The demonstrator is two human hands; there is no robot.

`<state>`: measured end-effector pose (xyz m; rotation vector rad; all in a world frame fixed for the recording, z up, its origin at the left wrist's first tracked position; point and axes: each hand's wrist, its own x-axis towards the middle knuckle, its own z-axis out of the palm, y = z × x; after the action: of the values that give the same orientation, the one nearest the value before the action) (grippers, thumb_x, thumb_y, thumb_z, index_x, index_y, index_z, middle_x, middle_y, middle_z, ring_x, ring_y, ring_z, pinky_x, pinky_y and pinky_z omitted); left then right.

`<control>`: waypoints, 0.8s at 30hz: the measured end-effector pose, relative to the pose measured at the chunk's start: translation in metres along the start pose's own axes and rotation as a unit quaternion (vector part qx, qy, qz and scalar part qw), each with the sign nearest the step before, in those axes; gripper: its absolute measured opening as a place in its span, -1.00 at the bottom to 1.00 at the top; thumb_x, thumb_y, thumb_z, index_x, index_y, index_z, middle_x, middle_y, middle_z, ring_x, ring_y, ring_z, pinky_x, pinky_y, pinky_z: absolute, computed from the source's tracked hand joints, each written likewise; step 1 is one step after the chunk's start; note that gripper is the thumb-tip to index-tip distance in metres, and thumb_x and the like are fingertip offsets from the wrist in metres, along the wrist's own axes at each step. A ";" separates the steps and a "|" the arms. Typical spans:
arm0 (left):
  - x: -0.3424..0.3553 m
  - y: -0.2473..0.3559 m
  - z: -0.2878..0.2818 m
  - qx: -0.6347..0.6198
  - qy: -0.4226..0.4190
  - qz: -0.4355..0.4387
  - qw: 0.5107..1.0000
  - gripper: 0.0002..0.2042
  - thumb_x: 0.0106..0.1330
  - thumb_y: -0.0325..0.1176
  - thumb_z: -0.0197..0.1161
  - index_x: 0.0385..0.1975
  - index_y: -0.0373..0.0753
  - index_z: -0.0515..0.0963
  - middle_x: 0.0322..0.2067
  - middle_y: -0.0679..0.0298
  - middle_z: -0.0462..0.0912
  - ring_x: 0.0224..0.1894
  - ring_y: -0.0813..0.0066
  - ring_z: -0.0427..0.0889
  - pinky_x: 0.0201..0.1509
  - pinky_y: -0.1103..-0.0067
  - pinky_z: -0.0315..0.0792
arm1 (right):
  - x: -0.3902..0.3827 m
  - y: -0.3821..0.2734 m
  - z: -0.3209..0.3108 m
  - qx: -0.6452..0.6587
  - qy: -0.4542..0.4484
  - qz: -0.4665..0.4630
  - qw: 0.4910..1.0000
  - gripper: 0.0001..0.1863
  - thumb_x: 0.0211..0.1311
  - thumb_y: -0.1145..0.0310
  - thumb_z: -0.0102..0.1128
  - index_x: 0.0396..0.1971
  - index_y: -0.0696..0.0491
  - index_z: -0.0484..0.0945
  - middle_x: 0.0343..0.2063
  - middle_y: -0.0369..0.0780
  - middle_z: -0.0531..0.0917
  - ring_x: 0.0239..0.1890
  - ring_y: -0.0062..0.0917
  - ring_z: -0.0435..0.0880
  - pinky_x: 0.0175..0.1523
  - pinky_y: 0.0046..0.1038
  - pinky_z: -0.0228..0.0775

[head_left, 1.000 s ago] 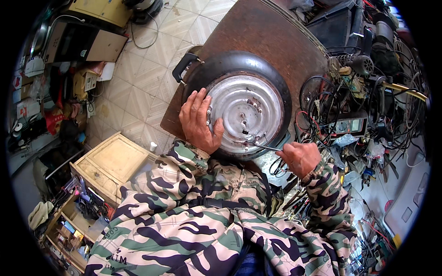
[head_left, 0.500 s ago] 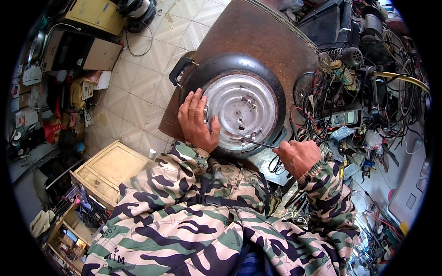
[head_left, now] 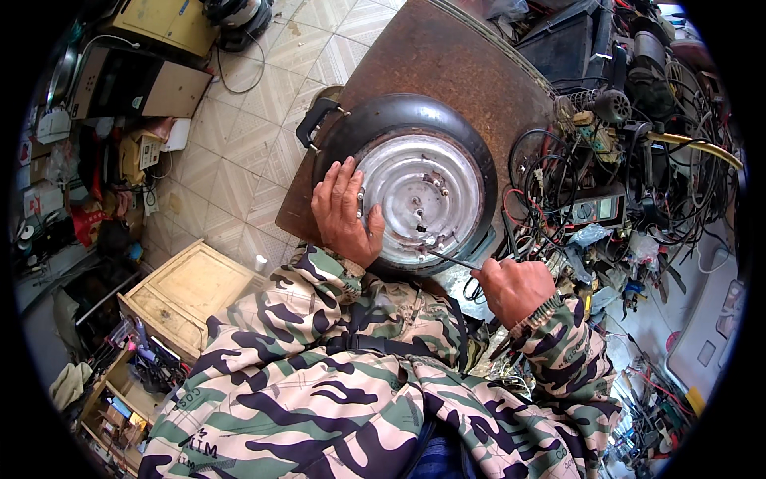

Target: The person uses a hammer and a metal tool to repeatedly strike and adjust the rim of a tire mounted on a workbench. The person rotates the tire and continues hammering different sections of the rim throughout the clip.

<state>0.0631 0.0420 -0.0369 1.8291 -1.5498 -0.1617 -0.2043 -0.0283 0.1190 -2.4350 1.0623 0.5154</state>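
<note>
A dark round electric pan (head_left: 415, 109) lies bottom up on a brown, rust-stained tabletop (head_left: 455, 56). Its silvery base plate (head_left: 396, 170) is ringed with grooves and carries small posts and terminals. One black side handle (head_left: 317, 124) juts out at the far left. My left hand (head_left: 346, 214) rests over the left edge of the plate, fingers stretched out, thumb apart. Closed in a fist to the lower right, my right hand (head_left: 517, 292) grips a thin-shafted screwdriver (head_left: 455, 260); its grip is hidden in the palm. The tip reaches the terminals near the plate's front edge.
Tangled black cables (head_left: 550, 180), a multimeter (head_left: 597, 209) and piled parts crowd the right side. A wooden cabinet door panel (head_left: 190, 294) stands at the lower left, beside an open drawer of tools (head_left: 148, 371). Tiled floor (head_left: 239, 172) lies beyond the table's left edge.
The screwdriver's shaft has tilted a little, its hand end lower, as my right hand turned and shifted slightly downward. My left hand stays on the pan.
</note>
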 end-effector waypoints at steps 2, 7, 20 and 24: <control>-0.001 0.000 0.000 0.003 -0.003 -0.002 1.000 -0.47 0.38 -0.27 0.14 0.33 -0.35 0.44 0.40 -0.03 0.47 0.48 -0.08 0.34 0.54 0.07 0.14 | -0.001 0.000 0.000 -0.002 -0.003 0.000 1.000 -0.62 0.49 0.10 0.23 -0.49 0.04 0.55 -0.70 -0.16 0.58 -0.61 -0.16 0.68 -0.50 -0.14 0.46; 0.001 0.000 0.000 0.007 -0.009 0.001 1.000 -0.46 0.40 -0.24 0.15 0.34 -0.34 0.43 0.41 -0.04 0.45 0.49 -0.09 0.32 0.53 0.06 0.14 | 0.000 0.016 0.010 0.009 0.014 -0.014 1.000 -0.59 0.50 0.03 0.21 -0.47 0.03 0.56 -0.66 -0.18 0.61 -0.60 -0.18 0.69 -0.49 -0.15 0.49; 0.000 0.001 0.002 0.013 -0.012 0.000 1.000 -0.45 0.50 -0.06 0.13 0.34 -0.32 0.41 0.42 -0.05 0.43 0.48 -0.12 0.32 0.52 0.07 0.15 | 0.008 0.027 0.022 0.028 -0.006 -0.011 1.000 -0.57 0.53 0.02 0.19 -0.47 0.03 0.59 -0.63 -0.15 0.67 -0.55 -0.16 0.72 -0.46 -0.17 0.50; 0.001 0.002 0.002 0.016 -0.010 0.000 1.000 -0.45 0.51 -0.04 0.12 0.34 -0.31 0.41 0.42 -0.03 0.42 0.48 -0.13 0.32 0.52 0.07 0.15 | 0.005 0.035 0.026 0.033 0.008 -0.035 0.999 -0.58 0.49 0.00 0.24 -0.47 0.01 0.58 -0.62 -0.19 0.67 -0.56 -0.20 0.72 -0.48 -0.19 0.51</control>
<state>0.0604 0.0404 -0.0366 1.8574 -1.5748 -0.1579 -0.2317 -0.0389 0.0864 -2.4137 0.9815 0.4315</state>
